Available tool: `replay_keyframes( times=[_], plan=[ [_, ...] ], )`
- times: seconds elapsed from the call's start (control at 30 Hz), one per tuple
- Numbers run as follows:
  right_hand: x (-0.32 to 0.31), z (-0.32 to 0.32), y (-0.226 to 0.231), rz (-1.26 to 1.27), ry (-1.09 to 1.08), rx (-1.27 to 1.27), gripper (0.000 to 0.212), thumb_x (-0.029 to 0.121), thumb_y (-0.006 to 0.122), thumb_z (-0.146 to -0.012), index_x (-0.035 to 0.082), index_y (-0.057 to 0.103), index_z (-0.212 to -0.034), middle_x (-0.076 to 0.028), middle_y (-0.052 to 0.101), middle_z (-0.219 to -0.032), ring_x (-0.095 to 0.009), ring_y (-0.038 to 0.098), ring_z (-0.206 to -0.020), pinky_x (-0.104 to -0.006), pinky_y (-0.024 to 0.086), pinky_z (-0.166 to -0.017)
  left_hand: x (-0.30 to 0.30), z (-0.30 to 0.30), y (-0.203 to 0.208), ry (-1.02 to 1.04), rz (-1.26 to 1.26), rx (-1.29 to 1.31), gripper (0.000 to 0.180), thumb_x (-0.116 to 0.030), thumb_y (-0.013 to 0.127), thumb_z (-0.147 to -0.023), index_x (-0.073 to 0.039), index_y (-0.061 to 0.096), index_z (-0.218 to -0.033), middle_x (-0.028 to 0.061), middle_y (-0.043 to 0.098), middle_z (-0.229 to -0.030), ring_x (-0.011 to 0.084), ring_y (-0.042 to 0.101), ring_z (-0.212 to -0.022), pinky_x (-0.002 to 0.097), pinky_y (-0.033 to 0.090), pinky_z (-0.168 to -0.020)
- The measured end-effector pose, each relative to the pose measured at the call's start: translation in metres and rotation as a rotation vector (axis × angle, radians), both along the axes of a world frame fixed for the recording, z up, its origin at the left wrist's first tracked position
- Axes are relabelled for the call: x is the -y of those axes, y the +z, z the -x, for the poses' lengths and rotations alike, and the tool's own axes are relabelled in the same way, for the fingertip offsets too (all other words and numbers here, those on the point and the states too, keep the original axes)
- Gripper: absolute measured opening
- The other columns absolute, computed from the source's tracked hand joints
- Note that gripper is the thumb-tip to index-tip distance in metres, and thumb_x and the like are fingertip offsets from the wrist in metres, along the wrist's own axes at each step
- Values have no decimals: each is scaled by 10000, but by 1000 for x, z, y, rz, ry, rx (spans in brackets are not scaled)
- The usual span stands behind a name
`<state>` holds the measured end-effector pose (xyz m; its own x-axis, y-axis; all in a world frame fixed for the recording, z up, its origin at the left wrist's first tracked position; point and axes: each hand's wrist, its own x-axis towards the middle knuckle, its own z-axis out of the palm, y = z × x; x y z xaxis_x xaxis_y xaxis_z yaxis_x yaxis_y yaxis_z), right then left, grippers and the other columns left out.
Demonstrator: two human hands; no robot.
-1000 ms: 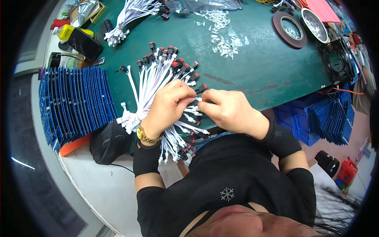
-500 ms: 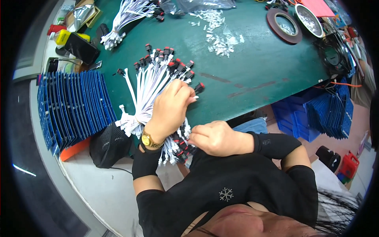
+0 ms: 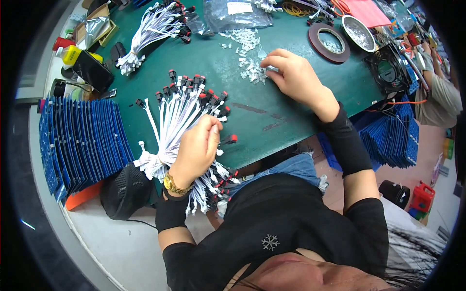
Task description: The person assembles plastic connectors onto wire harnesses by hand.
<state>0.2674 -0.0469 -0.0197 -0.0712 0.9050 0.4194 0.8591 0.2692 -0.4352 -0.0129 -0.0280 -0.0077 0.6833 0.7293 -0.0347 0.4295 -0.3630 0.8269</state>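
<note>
A fanned bundle of white cables (image 3: 167,128) with black-and-red plugs lies on the green table at the left. My left hand (image 3: 196,148), wearing a gold watch, is closed over its right side. A white cable is in its fingers, with a black-and-red plug (image 3: 229,139) sticking out to the right and a small white end showing below. Farther off, my right hand (image 3: 301,80) is at the right edge of a scatter of small clear-white plastic pieces (image 3: 252,70). Its thumb and forefinger are apart, and I see nothing held between them.
Blue circuit boards (image 3: 87,145) stand in a row at the left edge. Another cable bundle (image 3: 153,34) lies at the back left. A tape roll (image 3: 315,46), a metal bowl (image 3: 357,22) and a black fan (image 3: 386,70) occupy the right side. More cables (image 3: 201,196) hang at the near edge.
My right hand has left the cable ends near my body and moved far forward to the small plastic pieces. My left hand stays on the bundle; the whole view has shifted slightly.
</note>
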Motion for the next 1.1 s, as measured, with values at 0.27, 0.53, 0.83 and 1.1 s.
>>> replay_keyframes(
  times=[0.27, 0.53, 0.83, 1.1],
  plan=[
    [-1, -5, -14, 16, -17, 85, 179, 12, 607, -769, 58, 644, -938, -126, 601, -867, -344, 613, -777, -395, 509, -669, -5, 3, 18, -258, 20, 56, 190, -92, 647, -787, -8, 587, -947, 99, 554, -862, 236, 557, -695, 304, 455, -631],
    [-5, -1, -6, 38, -26, -483, 122, 46, 713, -753, 39, 690, -872, -91, 629, -780, -193, 617, -682, -265, 487, -622, -9, 7, 0, -107, -117, 146, 124, 49, 672, -739, -6, 650, -848, 82, 584, -834, 201, 567, -659, 290, 457, -593],
    [-5, 1, 10, 203, -22, -465, 109, 20, 678, -761, 32, 676, -870, -104, 661, -802, -229, 651, -719, -290, 509, -647, 1, 3, 1, -37, -84, 75, 142, -11, 689, -777, -8, 660, -916, 83, 620, -720, 157, 594, -620, 256, 463, -578],
    [-14, 11, -3, 54, 154, 30, 66, 82, 669, -762, 70, 671, -827, -81, 593, -828, -288, 619, -742, -366, 504, -651, -1, 0, -5, -153, -255, 60, 147, -14, 680, -776, -19, 652, -920, 95, 606, -741, 222, 582, -628, 305, 459, -577]
  ],
)
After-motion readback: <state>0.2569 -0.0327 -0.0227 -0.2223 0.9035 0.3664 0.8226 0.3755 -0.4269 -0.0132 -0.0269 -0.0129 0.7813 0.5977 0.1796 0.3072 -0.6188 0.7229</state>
